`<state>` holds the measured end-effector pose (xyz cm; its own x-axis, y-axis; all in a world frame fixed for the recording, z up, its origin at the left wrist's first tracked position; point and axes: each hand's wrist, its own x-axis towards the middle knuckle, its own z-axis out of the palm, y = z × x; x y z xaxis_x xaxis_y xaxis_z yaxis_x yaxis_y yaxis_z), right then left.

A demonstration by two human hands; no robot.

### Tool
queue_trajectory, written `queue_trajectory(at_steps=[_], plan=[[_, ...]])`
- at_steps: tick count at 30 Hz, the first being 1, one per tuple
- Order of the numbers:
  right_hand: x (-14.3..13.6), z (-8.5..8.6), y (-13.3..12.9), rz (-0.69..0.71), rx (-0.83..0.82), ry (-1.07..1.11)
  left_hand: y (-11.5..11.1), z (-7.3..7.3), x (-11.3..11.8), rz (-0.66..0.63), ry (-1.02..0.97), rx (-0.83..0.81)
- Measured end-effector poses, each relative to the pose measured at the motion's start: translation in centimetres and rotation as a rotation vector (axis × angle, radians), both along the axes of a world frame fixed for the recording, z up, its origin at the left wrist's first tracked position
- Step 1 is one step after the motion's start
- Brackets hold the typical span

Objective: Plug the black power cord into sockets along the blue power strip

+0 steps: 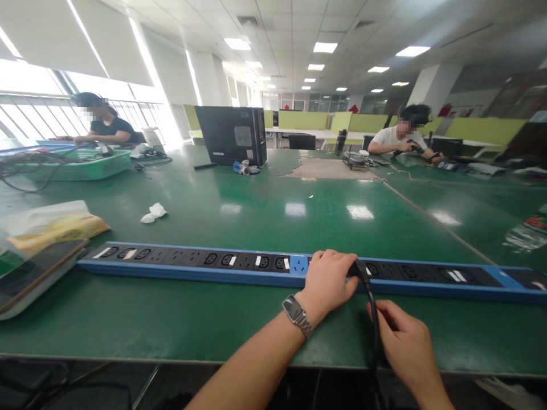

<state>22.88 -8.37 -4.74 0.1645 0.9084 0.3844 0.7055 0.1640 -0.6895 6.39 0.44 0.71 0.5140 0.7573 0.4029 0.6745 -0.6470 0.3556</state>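
Observation:
A long blue power strip (252, 277) with black sockets lies across the green table. My left hand (331, 279), with a metal-banded watch at its wrist, rests over the strip. Its thumb and fingers close around a black plug (361, 269) at one of the sockets; how far in the plug sits is hidden. From the plug a black power cord (374, 324) runs down over the table's front edge. My right hand (408, 339) is closed at the cord, just below the strip, with one fingertip showing behind it.
At left are a tray-like object (40, 273), a yellow packet (64, 228) and crumpled tissue (154, 213). Farther back stand a green basket (92, 168) and a black computer case (233, 136). Two people sit across the table. A plastic bottle (530, 230) lies at right.

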Motion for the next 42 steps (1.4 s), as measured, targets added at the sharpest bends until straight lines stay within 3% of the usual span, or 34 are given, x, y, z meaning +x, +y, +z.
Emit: queue_trajectory(at_steps=[7, 13, 21, 28, 33, 37, 42], plan=[[0.4, -0.4, 0.1, 0.016, -0.026, 0.067, -0.9, -1.2, 0.0, 0.106, 0.048, 0.075], [0.6, -0.6, 0.2, -0.017, -0.062, 0.149, -0.9, -1.5, 0.0, 0.097, 0.075, 0.090], [0.2, -0.1, 0.5, -0.109, -0.181, 0.526, -0.7, -1.7, 0.0, 0.090, 0.057, 0.084], [0.6, 0.0, 0.9, -0.123, -0.255, 0.672, -1.1, -1.5, -0.9, 0.055, 0.031, 0.096], [-0.2, 2.3, 2.5, -0.031, -0.410, 0.797, -0.4, -0.3, -4.1, -0.036, 0.002, 0.087], [-1.9, 4.6, 4.4, 0.081, -0.552, 0.801, 1.2, 0.2, -5.4, -0.119, 0.130, 0.133], [-2.6, 7.3, 4.6, 0.108, -0.309, 1.136, 1.3, 0.0, -5.3, -0.097, 0.255, 0.144]])
